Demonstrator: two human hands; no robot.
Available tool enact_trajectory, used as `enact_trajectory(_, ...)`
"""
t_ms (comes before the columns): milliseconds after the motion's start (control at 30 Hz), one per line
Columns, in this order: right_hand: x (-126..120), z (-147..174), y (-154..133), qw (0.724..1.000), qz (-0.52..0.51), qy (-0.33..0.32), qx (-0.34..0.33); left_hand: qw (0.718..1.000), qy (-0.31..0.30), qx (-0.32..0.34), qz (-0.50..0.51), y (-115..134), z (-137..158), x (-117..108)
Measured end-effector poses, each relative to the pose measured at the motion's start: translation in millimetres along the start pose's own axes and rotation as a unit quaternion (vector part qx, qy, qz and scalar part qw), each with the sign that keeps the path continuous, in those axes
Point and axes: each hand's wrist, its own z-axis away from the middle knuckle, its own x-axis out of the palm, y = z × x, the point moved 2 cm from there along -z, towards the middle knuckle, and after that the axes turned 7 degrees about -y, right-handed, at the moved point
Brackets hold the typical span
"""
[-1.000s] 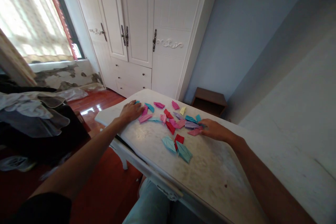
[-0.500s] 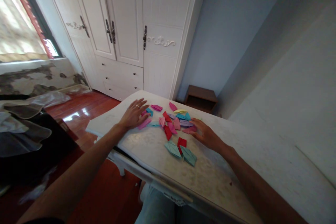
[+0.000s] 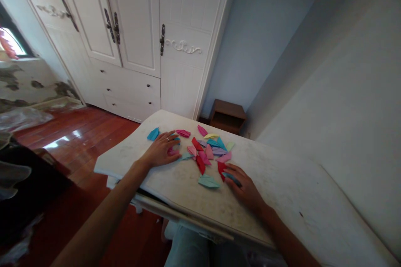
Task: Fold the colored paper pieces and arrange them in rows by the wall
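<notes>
My left hand (image 3: 161, 150) lies palm down with its fingers apart over folded papers. A pink folded paper (image 3: 173, 151) shows beneath its fingers, and a blue folded paper (image 3: 153, 134) lies just beyond its knuckles. My right hand (image 3: 242, 185) curls its thumb and fingers round a teal folded paper (image 3: 232, 178), which is partly hidden. Touching those fingertips is a red folded paper (image 3: 221, 170). Between the hands sits a loose cluster of red, pink, purple, blue and yellow folded papers, with another red one (image 3: 200, 164) at its front. Nearer me rests a pale green folded paper (image 3: 209, 181).
The white table (image 3: 188, 190) has a raised front edge close to my legs. Behind it stand a white wardrobe (image 3: 188, 75) and a small brown cabinet (image 3: 228, 112). A wall rises on the right. A dark covered object (image 3: 28, 179) is on the left.
My right hand has come nearer to me, from the cluster's right side onto the teal paper. A blue paper now shows beyond my left hand. The view has turned rightward.
</notes>
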Motion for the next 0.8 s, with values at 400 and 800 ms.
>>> enact_trajectory(400,1,-5,-6,0.990,0.054,0.112,0.070,1.000,-0.012,0.001,0.013,15,15,-2)
enact_trajectory(800,4,-3,-11,0.994,0.062,0.080,0.034,1.000,-0.030,0.006,0.008,35,20,-3)
